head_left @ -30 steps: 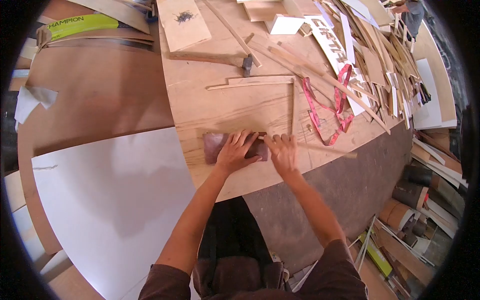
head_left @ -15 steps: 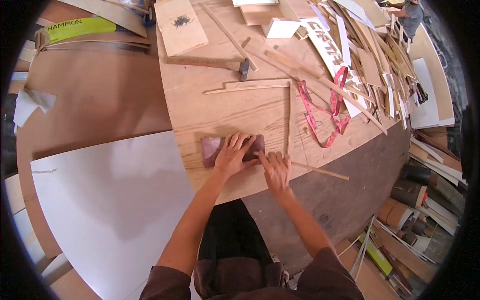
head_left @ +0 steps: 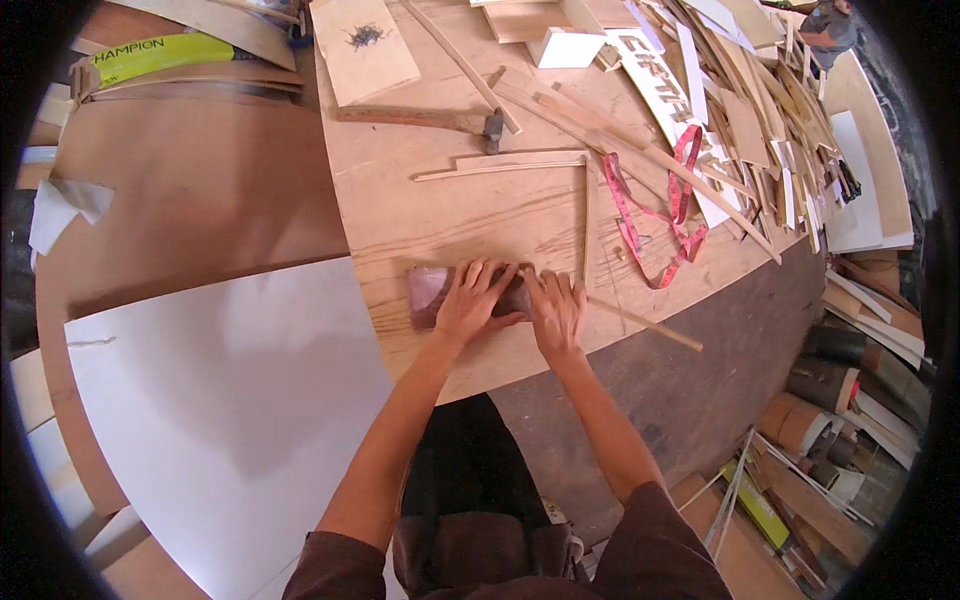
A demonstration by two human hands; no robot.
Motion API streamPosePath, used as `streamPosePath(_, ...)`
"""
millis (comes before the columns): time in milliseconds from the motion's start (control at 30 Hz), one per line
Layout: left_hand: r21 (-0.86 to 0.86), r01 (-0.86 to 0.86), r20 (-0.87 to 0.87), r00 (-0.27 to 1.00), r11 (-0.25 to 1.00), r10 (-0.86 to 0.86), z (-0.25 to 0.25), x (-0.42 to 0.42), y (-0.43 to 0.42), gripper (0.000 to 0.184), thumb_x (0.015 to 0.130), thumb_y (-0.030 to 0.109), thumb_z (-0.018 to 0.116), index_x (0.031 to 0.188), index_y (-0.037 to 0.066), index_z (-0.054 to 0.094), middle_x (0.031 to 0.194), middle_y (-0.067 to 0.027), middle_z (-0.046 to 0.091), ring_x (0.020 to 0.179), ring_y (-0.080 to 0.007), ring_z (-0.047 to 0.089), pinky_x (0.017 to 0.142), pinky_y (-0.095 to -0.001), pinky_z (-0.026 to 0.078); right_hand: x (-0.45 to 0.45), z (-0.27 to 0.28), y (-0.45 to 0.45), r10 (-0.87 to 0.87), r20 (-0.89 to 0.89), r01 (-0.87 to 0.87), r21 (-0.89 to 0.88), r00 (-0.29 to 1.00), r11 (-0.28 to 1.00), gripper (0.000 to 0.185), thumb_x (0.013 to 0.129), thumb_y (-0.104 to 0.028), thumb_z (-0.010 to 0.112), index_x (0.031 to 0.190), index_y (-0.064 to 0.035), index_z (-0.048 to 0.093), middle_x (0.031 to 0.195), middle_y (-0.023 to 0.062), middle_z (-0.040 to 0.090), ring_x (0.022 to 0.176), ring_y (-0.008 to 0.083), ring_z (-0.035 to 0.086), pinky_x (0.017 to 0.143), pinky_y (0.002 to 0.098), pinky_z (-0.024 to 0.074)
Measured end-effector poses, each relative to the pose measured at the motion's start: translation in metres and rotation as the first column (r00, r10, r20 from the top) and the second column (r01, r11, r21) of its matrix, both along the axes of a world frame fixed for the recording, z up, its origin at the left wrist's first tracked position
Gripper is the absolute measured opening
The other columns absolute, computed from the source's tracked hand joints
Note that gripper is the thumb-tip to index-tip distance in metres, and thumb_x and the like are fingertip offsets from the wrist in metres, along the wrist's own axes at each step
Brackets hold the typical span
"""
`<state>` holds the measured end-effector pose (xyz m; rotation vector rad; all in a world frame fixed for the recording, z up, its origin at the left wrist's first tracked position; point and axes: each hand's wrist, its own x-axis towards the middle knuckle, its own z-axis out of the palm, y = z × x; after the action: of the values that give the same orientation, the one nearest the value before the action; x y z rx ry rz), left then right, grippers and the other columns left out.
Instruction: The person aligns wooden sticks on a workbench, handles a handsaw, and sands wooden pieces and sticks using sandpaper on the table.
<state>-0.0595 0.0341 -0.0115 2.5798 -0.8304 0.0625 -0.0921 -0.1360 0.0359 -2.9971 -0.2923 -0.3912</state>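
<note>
A dull reddish-brown rectangular piece, which looks like sandpaper, lies near the front edge of the plywood table. My left hand rests on it with fingers spread, pressing it down. My right hand, at its right end, is closed around a thin wooden strip. The strip's far end sticks out to the right over the table edge; its near end is hidden under my fingers. Beyond my hands lie an L of thin wood strips, a hammer and a pink tape measure.
Long wood strips and a white board with cut-out letters lie at the back right, beside a heap of offcuts. A white sheet lies at left. Another person is at the far right.
My right hand has moved slightly away from me along the brown piece's right end. The wooden strip has swung with it and slants more steeply. My left hand stays in place.
</note>
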Motion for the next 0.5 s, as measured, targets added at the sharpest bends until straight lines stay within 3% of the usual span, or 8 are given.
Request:
streamPosePath(67,0.020,0.006,-0.026,1.000,1.000,-0.006,0.003,0.001,0.001,0.086,0.079,0.063,0.068,0.145,0.011,0.048,0.136,-0.0090,0.047,0.130,-0.0299,0.039,0.114,-0.0486,0.030,-0.026,0.000,0.001,0.000,-0.084,0.003,0.033,0.996,0.999,0.036,0.083,-0.013,0.060,0.118,-0.0093,0.067,0.092,0.0035,0.062,0.091,0.0211,0.059,0.082,0.0382,0.0407)
streamPosePath(167,0.020,-0.003,-0.063,0.998,1.000,0.004,0.008,0.001,-0.002,0.089,0.078,0.066,0.066,0.147,0.013,0.046,0.137,-0.0097,0.046,0.131,-0.0314,0.039,0.114,-0.0501,0.030,-0.048,-0.012,-0.008,-0.002,-0.048,0.003,0.016,0.999,1.000,0.039,0.084,-0.013,0.060,0.123,-0.0100,0.064,0.094,0.0035,0.062,0.090,0.0220,0.059,0.083,0.0396,0.0407)
streamPosePath(333,0.041,-0.002,-0.052,0.999,0.999,0.004,0.005,-0.001,0.001,0.089,0.079,0.065,0.066,0.148,0.014,0.044,0.136,-0.0093,0.047,0.130,-0.0317,0.039,0.113,-0.0503,0.031,0.003,0.007,0.000,0.001,-0.048,-0.002,-0.011,0.999,1.000,0.044,0.083,-0.011,0.060,0.127,-0.0114,0.061,0.099,0.0023,0.061,0.093,0.0217,0.058,0.082,0.0396,0.0407)
streamPosePath(433,0.058,-0.014,-0.015,1.000,0.998,0.015,0.006,0.001,-0.001,0.087,0.079,0.063,0.068,0.145,0.011,0.047,0.136,-0.0076,0.046,0.132,-0.0279,0.038,0.116,-0.0461,0.030,-0.034,0.003,-0.002,-0.044,-0.167,0.043,-0.014,0.985,0.999,0.044,0.083,-0.010,0.059,0.127,-0.0121,0.063,0.100,0.0018,0.061,0.095,0.0223,0.057,0.084,0.0408,0.0397)
streamPosePath(500,0.025,0.007,-0.042,0.999,1.000,-0.006,0.003,0.000,0.000,0.091,0.078,0.067,0.065,0.150,0.015,0.043,0.138,-0.0092,0.047,0.129,-0.0329,0.040,0.114,-0.0508,0.030,-0.042,-0.001,-0.003,-0.050,-0.134,0.053,0.018,0.990,0.998,0.042,0.081,-0.007,0.060,0.122,-0.0128,0.066,0.101,0.0019,0.063,0.093,0.0223,0.058,0.084,0.0402,0.0389)
